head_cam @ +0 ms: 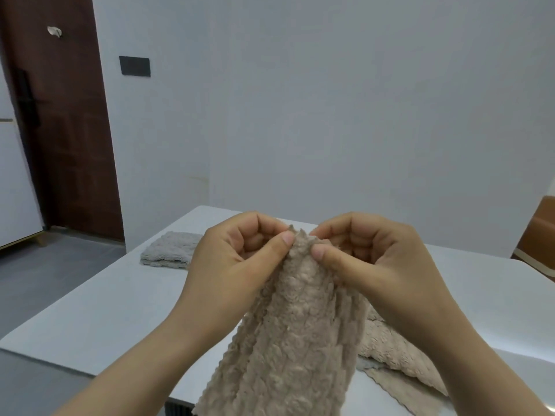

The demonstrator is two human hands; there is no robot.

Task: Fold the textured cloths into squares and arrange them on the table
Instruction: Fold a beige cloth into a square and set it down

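Note:
A beige textured cloth [288,334] hangs in front of me above the white table [114,310]. My left hand [237,259] pinches its top edge between thumb and curled fingers. My right hand [369,256] pinches the same edge right beside it, so the two hands almost touch. The cloth droops in long vertical folds down past the table's near edge. A grey cloth [169,250], folded into a square, lies flat on the far left of the table. More beige cloth [402,355] lies crumpled on the table at the right, partly hidden behind my right forearm.
A pale wall stands just beyond the table's far edge. A dark brown door [63,121] is at the back left, with grey floor [45,271] below it. A brown object [540,232] sits past the table's right side.

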